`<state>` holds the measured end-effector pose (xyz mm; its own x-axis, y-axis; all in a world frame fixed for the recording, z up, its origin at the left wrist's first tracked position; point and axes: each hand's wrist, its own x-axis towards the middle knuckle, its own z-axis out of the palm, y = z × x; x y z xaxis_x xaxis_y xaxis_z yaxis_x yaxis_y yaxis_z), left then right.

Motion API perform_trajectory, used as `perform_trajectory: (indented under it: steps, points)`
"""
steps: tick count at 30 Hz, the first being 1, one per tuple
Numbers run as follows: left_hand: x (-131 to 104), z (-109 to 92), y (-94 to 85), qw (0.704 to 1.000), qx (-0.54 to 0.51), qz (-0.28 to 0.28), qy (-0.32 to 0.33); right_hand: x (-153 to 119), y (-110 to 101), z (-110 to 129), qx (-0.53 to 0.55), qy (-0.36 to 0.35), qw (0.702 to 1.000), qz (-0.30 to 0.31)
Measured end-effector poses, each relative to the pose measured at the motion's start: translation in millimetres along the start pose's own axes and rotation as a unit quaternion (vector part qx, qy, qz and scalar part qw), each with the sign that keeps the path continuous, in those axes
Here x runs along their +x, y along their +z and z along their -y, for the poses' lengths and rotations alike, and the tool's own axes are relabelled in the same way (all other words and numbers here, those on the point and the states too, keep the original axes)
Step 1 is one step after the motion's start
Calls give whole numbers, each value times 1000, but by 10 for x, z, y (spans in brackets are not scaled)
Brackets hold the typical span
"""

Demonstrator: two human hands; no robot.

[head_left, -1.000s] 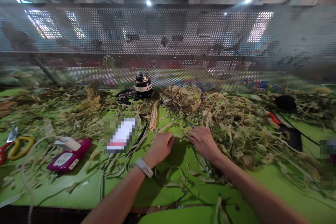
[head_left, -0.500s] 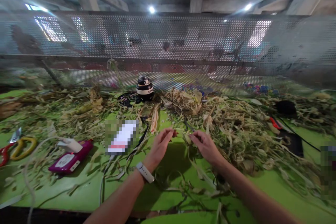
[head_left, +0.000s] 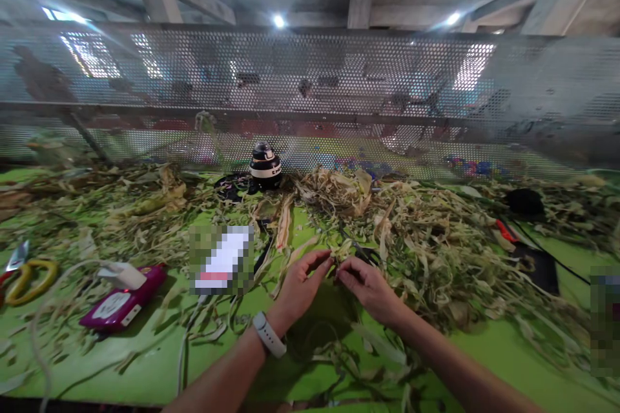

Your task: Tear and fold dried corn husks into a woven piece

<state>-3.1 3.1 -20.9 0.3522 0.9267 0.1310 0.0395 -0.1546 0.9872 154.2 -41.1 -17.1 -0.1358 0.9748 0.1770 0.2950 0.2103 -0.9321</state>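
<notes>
My left hand [head_left: 303,281], with a white watch [head_left: 269,335] on its wrist, is closed in a pinch near the middle of the green tabletop [head_left: 155,368]. Its fingertips meet those of my right hand [head_left: 371,287], also pinched. Between and just beyond them shows a yellow-green piece of dried plant [head_left: 341,250]; its ends are partly hidden by the fingers. Both hands seem to grip it. To the right of my right hand spreads a large heap of dried stems and leaves [head_left: 445,251]. A few loose leaves [head_left: 380,341] lie below the hands.
A blurred phone [head_left: 225,258] and a magenta power box [head_left: 113,306] with a white plug lie left. Scissors [head_left: 33,281] rest at the far left. A black-and-white jar [head_left: 265,168] stands before the perforated metal screen [head_left: 310,90]. A black flat object [head_left: 537,268] lies right.
My hands have come together; the fingertips, apart before, now meet at the piece of plant. My left hand moved right and my right hand slightly left. The view shifted a little.
</notes>
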Motion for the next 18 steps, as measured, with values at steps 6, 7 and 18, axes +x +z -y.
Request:
perform_trajectory:
  steps: [6,7,18]
  points:
    - [93,96,-97,999,10,-33,20,0,-150,103,14,10,1000,19]
    - [108,103,-113,999,-5,-33,15,4,-186,115,23,23,999,34]
    - [183,57,-226,991,-105,-81,-30,220,-654,66,-372,136,914,-85]
